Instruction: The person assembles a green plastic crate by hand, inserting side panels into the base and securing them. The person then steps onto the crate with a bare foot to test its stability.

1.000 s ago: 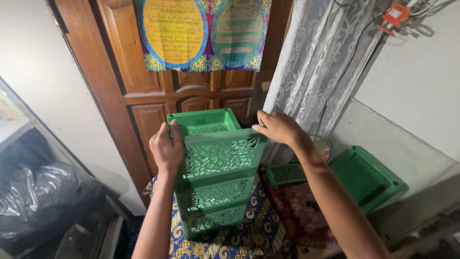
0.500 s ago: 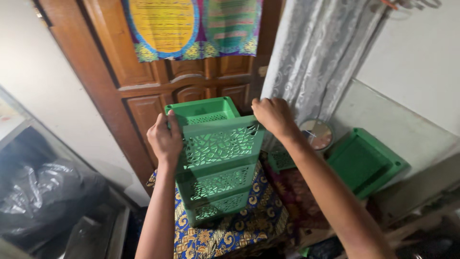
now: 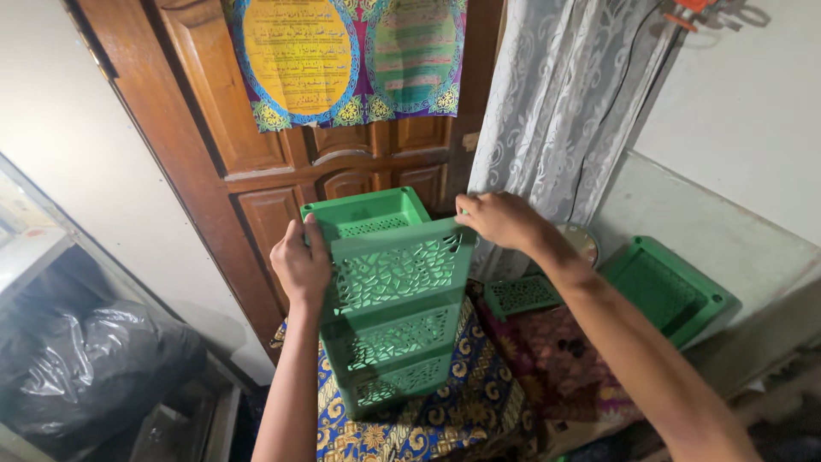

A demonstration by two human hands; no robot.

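A tall green plastic rack of stacked perforated baskets stands on a blue and yellow patterned cloth in front of a wooden door. My left hand grips the left side of the top basket. My right hand holds the top basket's right upper corner. The top basket is open and looks empty.
The brown wooden door carries a colourful poster. A lace curtain hangs to the right. Loose green tray parts lie by the right wall, a smaller one beside the rack. A black plastic bag sits low left.
Both hands have kept their hold on the top basket. The rack appears slightly turned and the view has shifted a little.
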